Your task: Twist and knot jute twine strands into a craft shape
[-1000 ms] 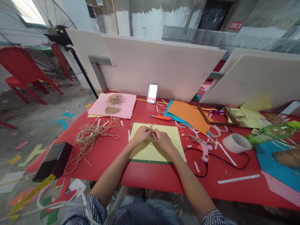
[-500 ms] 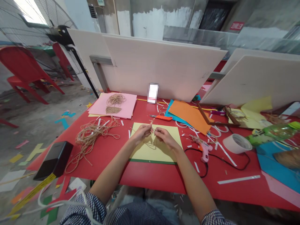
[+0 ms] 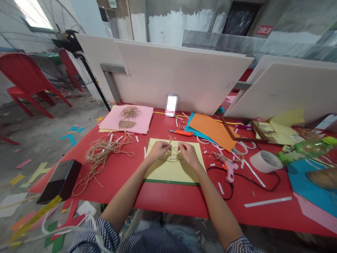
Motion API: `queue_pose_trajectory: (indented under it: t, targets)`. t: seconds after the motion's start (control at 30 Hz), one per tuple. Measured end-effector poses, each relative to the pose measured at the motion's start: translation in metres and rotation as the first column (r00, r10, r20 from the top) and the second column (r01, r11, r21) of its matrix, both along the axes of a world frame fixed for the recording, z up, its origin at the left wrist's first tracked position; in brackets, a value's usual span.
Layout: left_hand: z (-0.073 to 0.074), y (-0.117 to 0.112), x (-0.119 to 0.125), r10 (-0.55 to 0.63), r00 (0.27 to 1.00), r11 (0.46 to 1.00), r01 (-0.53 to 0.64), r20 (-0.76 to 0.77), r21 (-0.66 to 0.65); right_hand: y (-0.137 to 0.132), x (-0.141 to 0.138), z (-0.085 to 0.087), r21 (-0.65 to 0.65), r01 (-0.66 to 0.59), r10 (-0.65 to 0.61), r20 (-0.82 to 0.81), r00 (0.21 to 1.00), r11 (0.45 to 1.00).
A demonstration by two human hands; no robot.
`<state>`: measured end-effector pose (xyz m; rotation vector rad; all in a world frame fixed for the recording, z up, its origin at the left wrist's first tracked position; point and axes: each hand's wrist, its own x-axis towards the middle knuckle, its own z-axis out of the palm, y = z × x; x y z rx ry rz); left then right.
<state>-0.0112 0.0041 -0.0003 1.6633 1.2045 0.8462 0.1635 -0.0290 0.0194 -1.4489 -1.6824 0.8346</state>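
Observation:
My left hand (image 3: 158,150) and my right hand (image 3: 187,152) rest over a yellow paper sheet (image 3: 173,170) on the red table (image 3: 168,196). Both pinch a short piece of brown twine (image 3: 173,154) that loops between them, with loose ends sticking up. The hands are a little apart, fingers closed on the twine.
A tangle of twine (image 3: 102,151) lies left, a pink sheet (image 3: 126,119) with coiled twine behind it, a black box (image 3: 59,181) at the left edge. An orange knife (image 3: 181,133), orange paper (image 3: 212,129), a glue gun (image 3: 229,170) with cord and a tape roll (image 3: 265,161) lie right. White boards (image 3: 184,77) stand behind.
My hands, pressed together over the twine a second ago, have drawn apart sideways, stretching the twine into a loop between them.

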Motion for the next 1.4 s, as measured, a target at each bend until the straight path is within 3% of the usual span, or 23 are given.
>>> queue_pose_trajectory:
  t: [0.07,0.13,0.2,0.3,0.4,0.47,0.5,0.57,0.63,0.67,0.73,0.8,0.93,1.13,1.4]
  targets:
    - [-0.003,-0.002,0.005,0.072,0.997,0.997,-0.072,0.003,0.014,-0.007,-0.010,0.003,0.004,-0.036,0.036,0.004,0.999,0.999]
    - [-0.005,-0.004,0.010,0.131,0.983,0.991,-0.125,0.131,-0.049,-0.017,-0.024,0.005,0.030,-0.077,0.073,0.111,0.991,0.997]
    - [-0.004,-0.006,0.011,0.184,0.934,0.972,-0.126,0.306,-0.200,-0.026,-0.037,0.005,0.045,-0.102,0.082,0.328,0.941,0.994]
    - [-0.001,-0.004,0.006,0.304,0.819,0.896,-0.073,0.486,-0.438,-0.035,-0.049,0.001,0.018,-0.204,0.156,0.579,0.800,0.979]
    - [0.002,0.000,-0.002,0.378,0.755,0.862,-0.076,0.536,-0.501,-0.039,-0.053,-0.002,0.016,-0.504,0.409,0.562,0.719,0.864]
    - [0.002,0.003,-0.006,0.368,0.773,0.877,-0.104,0.517,-0.468,-0.040,-0.053,-0.003,0.142,-0.581,0.488,0.406,0.773,0.802]
    - [0.002,0.003,-0.006,0.343,0.798,0.892,-0.112,0.496,-0.438,-0.040,-0.052,-0.003,0.231,-0.514,0.441,0.302,0.845,0.826]
    - [0.000,0.004,-0.006,0.258,0.861,0.927,-0.092,0.439,-0.364,-0.036,-0.051,-0.005,0.337,-0.216,0.201,0.080,0.976,0.916]
    - [-0.001,0.003,-0.002,0.137,0.920,0.959,-0.030,0.367,-0.282,-0.030,-0.048,-0.010,0.279,0.067,-0.036,-0.114,0.993,0.958]
    - [-0.001,0.002,0.000,0.076,0.943,0.971,0.004,0.324,-0.240,-0.025,-0.046,-0.013,0.194,0.125,-0.086,-0.199,0.976,0.973]
    - [-0.001,0.000,0.004,-0.026,0.972,0.986,0.064,0.235,-0.155,-0.016,-0.040,-0.019,-0.045,0.106,-0.115,-0.386,0.915,0.993]
    - [-0.001,-0.002,0.007,-0.095,0.983,0.992,0.107,0.154,-0.071,-0.007,-0.033,-0.024,-0.231,0.024,-0.136,-0.481,0.866,0.973]
    - [-0.003,-0.005,0.008,-0.145,0.989,0.989,0.146,-0.009,0.027,0.000,-0.022,-0.027,-0.379,-0.103,-0.103,-0.487,0.868,0.920]
    - [-0.006,-0.007,0.006,-0.156,0.974,0.982,0.171,-0.166,0.081,0.001,-0.013,-0.023,-0.355,-0.113,-0.035,-0.385,0.922,0.928]
    - [0.010,-0.008,0.002,-0.169,0.983,0.984,0.171,-0.066,0.039,0.006,0.002,-0.013,-0.111,-0.127,0.117,-0.094,0.989,0.986]
